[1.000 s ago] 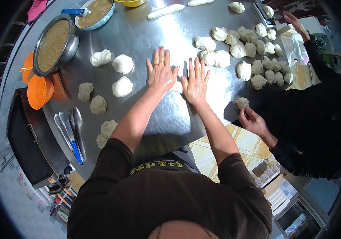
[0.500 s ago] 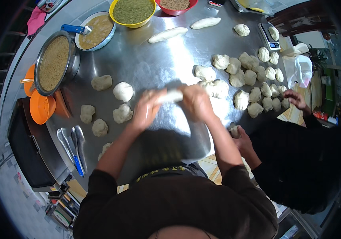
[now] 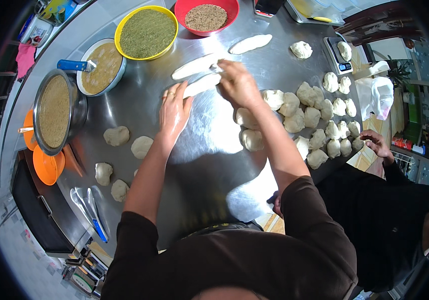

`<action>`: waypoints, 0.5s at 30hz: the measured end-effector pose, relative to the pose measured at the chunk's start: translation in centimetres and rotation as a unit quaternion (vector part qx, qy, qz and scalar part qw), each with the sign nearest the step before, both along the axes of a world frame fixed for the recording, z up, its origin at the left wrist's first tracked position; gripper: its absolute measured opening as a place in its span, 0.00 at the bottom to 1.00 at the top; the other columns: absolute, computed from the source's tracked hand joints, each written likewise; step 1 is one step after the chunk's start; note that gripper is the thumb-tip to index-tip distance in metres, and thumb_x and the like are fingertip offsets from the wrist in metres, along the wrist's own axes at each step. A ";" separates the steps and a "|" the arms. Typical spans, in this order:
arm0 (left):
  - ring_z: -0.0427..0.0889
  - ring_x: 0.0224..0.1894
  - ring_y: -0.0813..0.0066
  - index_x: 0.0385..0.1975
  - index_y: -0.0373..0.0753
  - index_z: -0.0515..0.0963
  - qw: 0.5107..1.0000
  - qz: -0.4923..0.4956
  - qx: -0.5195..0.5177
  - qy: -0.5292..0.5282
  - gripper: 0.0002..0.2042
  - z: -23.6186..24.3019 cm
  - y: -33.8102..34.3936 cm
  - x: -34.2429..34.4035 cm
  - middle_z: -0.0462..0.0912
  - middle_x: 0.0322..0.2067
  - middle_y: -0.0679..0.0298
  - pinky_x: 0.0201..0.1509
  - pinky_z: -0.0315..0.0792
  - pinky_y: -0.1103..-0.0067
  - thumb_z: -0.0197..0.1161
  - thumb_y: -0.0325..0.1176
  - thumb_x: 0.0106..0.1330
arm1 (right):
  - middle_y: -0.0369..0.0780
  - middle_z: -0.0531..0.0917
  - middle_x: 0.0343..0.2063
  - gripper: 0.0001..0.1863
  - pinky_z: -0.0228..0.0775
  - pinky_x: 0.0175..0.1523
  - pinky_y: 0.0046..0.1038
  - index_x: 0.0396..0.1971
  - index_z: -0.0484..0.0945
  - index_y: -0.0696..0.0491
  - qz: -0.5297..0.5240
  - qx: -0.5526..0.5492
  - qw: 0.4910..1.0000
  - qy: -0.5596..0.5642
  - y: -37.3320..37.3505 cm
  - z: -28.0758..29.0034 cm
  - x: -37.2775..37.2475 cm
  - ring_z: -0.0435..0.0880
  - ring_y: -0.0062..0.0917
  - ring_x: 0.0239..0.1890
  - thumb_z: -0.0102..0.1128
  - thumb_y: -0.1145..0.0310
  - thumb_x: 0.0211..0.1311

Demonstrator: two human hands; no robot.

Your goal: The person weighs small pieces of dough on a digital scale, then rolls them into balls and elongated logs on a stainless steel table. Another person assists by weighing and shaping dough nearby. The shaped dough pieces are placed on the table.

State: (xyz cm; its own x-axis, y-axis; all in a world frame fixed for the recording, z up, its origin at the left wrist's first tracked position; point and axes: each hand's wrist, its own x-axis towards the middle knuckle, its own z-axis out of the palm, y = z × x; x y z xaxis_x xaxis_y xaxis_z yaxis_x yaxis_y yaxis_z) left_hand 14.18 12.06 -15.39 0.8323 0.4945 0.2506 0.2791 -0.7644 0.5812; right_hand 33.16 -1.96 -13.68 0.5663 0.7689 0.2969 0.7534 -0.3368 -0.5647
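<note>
A pale elongated dough roll (image 3: 202,85) spans the space between my two hands on the steel table. My left hand (image 3: 174,111) has its fingers at the roll's left end. At the other end, the fingers of my right hand (image 3: 240,86) are bent around the tip, partly hiding it. Just beyond lies a second dough roll (image 3: 194,66), nearly parallel to the held one. Farther back and to the right rests a third dough roll (image 3: 250,44). Several rounded dough pieces (image 3: 294,121) lie beyond my right forearm, and others (image 3: 116,135) sit left of my left forearm.
Along the far left stand a metal bowl of crumbly filling (image 3: 54,111), a bowl of brown paste (image 3: 105,65), a yellow bowl of green filling (image 3: 147,32) and a red bowl (image 3: 207,16). Tongs (image 3: 90,210) lie at left. A scale (image 3: 338,55) and a co-worker's hand (image 3: 377,145) are at right.
Both hands have carried the dough roll away from me, to beside the other rolls. The view has shifted slightly. The co-worker's nearer hand has moved back and is mostly hidden behind my right arm.
</note>
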 end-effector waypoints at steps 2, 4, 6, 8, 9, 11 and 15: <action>0.73 0.54 0.49 0.55 0.35 0.73 1.000 0.003 -0.015 -0.001 0.20 1.2 -0.4 -1.1 0.74 0.55 0.52 0.59 0.68 0.64 0.63 0.28 0.61 | 0.47 0.75 0.56 0.19 0.66 0.64 0.36 0.49 0.80 0.50 -0.032 0.010 0.999 -0.038 -0.5 1.6 2.7 0.72 0.41 0.60 0.57 0.78 0.56; 0.73 0.54 0.48 0.54 0.34 0.73 1.000 -0.006 0.000 -0.011 0.20 1.7 -0.9 -2.0 0.73 0.55 0.51 0.60 0.67 0.64 0.62 0.27 0.60 | 0.41 0.75 0.59 0.22 0.60 0.67 0.43 0.53 0.78 0.45 -0.094 -0.084 0.976 -0.177 -0.8 0.1 7.1 0.69 0.40 0.63 0.61 0.73 0.55; 0.73 0.54 0.48 0.54 0.33 0.73 1.000 -0.016 -0.002 -0.015 0.20 2.2 -1.3 -2.9 0.72 0.56 0.49 0.59 0.67 0.63 0.62 0.26 0.60 | 0.39 0.74 0.59 0.23 0.56 0.68 0.46 0.54 0.77 0.42 -0.103 -0.170 0.953 -0.230 -0.4 -1.0 10.0 0.65 0.39 0.65 0.61 0.70 0.57; 0.73 0.54 0.49 0.53 0.33 0.74 1.000 -0.019 -0.003 -0.014 0.20 2.9 -2.0 -4.7 0.72 0.56 0.49 0.59 0.67 0.63 0.61 0.25 0.59 | 0.38 0.73 0.59 0.23 0.53 0.69 0.48 0.56 0.75 0.39 -0.070 -0.244 0.951 -0.176 0.5 -0.8 11.3 0.63 0.39 0.67 0.61 0.67 0.58; 0.73 0.54 0.49 0.53 0.33 0.74 1.000 -0.020 -0.004 -0.013 0.20 3.2 -2.4 -5.8 0.72 0.56 0.50 0.59 0.67 0.63 0.61 0.25 0.59 | 0.37 0.72 0.60 0.23 0.53 0.69 0.49 0.56 0.75 0.39 -0.073 -0.265 0.951 -0.142 1.2 -0.3 11.5 0.62 0.40 0.67 0.61 0.66 0.59; 0.71 0.57 0.51 0.53 0.36 0.74 0.999 -0.005 0.026 0.033 0.20 3.0 -2.6 -8.1 0.71 0.58 0.51 0.60 0.66 0.59 0.62 0.29 0.59 | 0.36 0.71 0.60 0.23 0.53 0.69 0.49 0.57 0.74 0.38 -0.078 -0.306 0.946 -0.073 2.4 0.6 11.6 0.60 0.42 0.68 0.61 0.62 0.60; 0.64 0.64 0.53 0.57 0.44 0.72 0.967 0.074 0.150 0.190 0.25 4.6 -2.7 -12.7 0.67 0.62 0.53 0.61 0.61 0.50 0.66 0.37 0.57 | 0.39 0.66 0.65 0.28 0.52 0.70 0.50 0.62 0.69 0.36 -0.076 -0.289 0.948 -0.107 0.8 -0.5 10.5 0.56 0.44 0.70 0.61 0.59 0.60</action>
